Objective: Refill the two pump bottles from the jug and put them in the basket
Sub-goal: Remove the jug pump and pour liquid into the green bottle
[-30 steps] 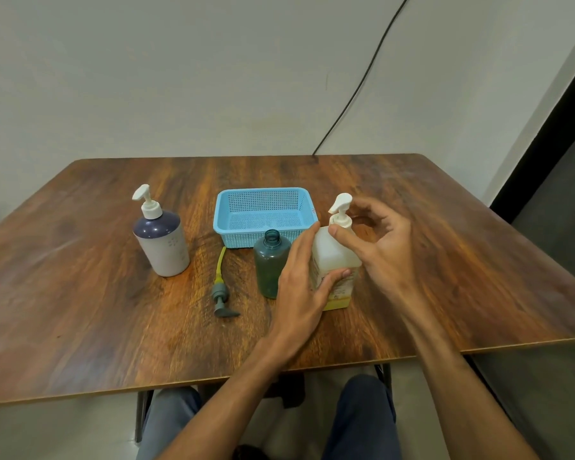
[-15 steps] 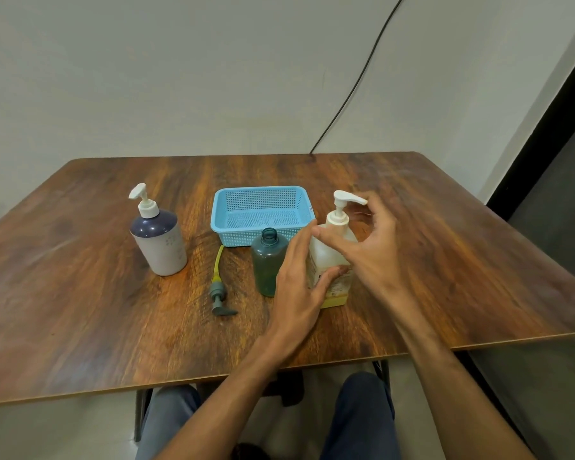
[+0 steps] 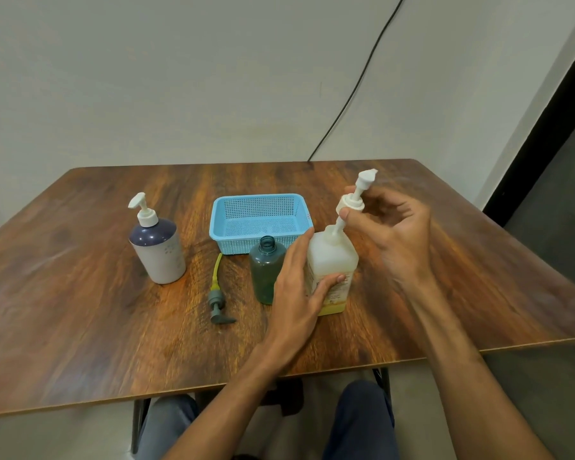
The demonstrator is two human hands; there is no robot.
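A person's left hand (image 3: 296,293) grips the white square bottle (image 3: 334,263) standing a little right of the table's (image 3: 80,327) middle, nearer the front edge than the back, thumb pressed across its label and fingers reaching round the far side. The right hand (image 3: 392,237) pinches the collar of the white pump (image 3: 351,202) between thumb and fingertips, the other fingers loosely curled; the pump is raised above the neck, its stem running down into the opening. Just left of the square bottle, behind the left hand, stands an uncapped green bottle (image 3: 264,273), with its grey pump (image 3: 218,303) lying on the wood beside it. The blue basket (image 3: 239,247) sits just behind, toward the table's centre, and a purple-and-white pump bottle (image 3: 161,254) stands well apart toward the left edge. The square bottle looks like thin, translucent plastic with only a shallow band of yellow liquid at the bottom, so it is probably light, squeezable and easy to tip; a broad hold on its flat sides seems safest. The pump is likely stiff but slick with soap along its stem, making the wide collar the surest place to grip
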